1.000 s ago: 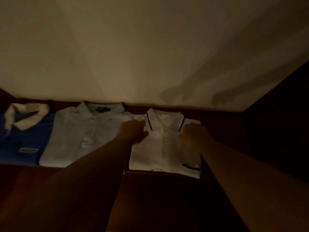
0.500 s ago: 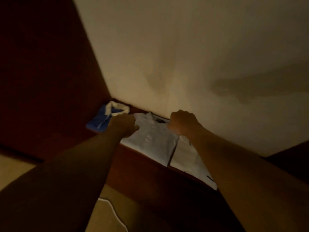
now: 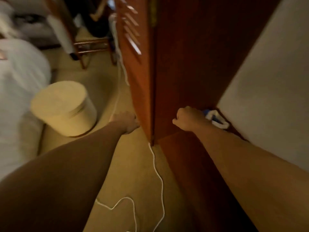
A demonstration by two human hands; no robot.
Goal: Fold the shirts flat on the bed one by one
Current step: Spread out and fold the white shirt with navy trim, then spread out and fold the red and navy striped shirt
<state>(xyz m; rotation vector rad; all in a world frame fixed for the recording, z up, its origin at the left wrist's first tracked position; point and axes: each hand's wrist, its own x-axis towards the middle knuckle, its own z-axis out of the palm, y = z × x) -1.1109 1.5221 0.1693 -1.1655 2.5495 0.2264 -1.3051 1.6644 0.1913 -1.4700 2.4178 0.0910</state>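
A folded blue shirt with a white collar lies on the dark wooden wardrobe shelf, against the pale back wall. Just left of that shirt, my right hand hovers as a curled fist with nothing visible in it. My left hand is outside the wardrobe, at the lower edge of the louvred wooden door. Its fingertips are blurred against the door edge, so I cannot tell its grip. The other folded shirts are out of view.
The white bed fills the left edge, blurred. A round cream stool stands on the beige carpet beside it. A white cable snakes across the floor past the door. A wooden chair stands further back.
The view has swung left from the shelf to the room. Both hands have left the folded shirts; my left hand now sits at the wardrobe door, my right near the blue shirt.
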